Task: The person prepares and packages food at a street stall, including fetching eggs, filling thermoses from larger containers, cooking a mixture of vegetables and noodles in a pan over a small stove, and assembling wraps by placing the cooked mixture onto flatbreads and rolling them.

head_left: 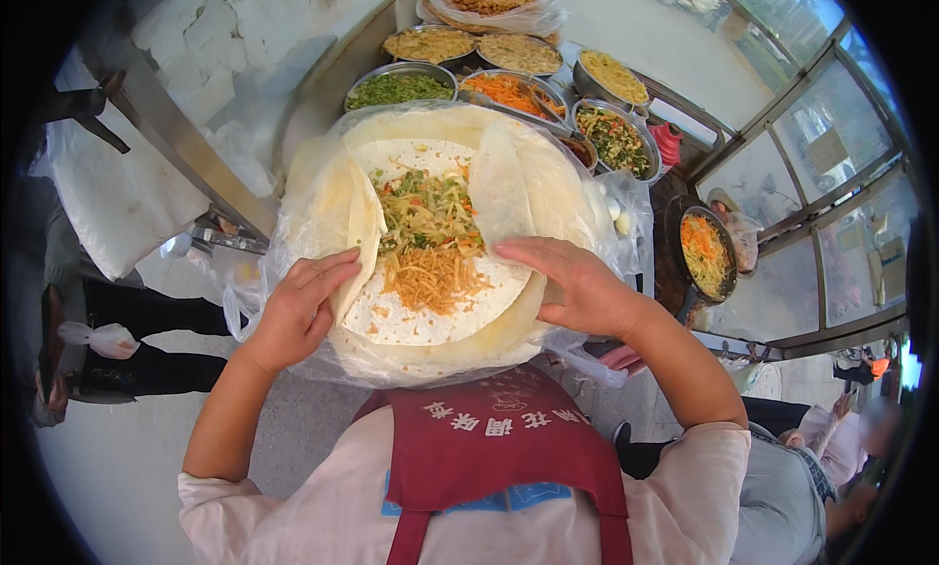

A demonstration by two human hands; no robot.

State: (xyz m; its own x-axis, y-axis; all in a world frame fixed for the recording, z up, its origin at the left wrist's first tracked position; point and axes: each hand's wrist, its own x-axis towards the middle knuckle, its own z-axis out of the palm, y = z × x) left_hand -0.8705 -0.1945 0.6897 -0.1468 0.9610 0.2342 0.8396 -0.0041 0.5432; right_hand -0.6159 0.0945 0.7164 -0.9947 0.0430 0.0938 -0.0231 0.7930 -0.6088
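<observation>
A thin round flatbread (411,329) lies on a stack of larger flatbreads (561,180) in clear plastic. Its two sides are folded inward beside a filling of mixed chopped vegetables (429,213) and brown fried shreds (433,279). My left hand (304,304) holds the left folded edge between fingers and thumb. On the right flap rest the fingertips of my right hand (576,282), its thumb lower down near the flap's edge; whether it pinches the bread is hard to tell.
Beyond the stack stand metal bowls of chopped greens (400,88), shredded carrot (513,92) and other fillings, with tongs (513,110) across them. A frying pan (706,253) of shredded vegetables is at right, beside framed glass panels (785,271). People stand at left and lower right.
</observation>
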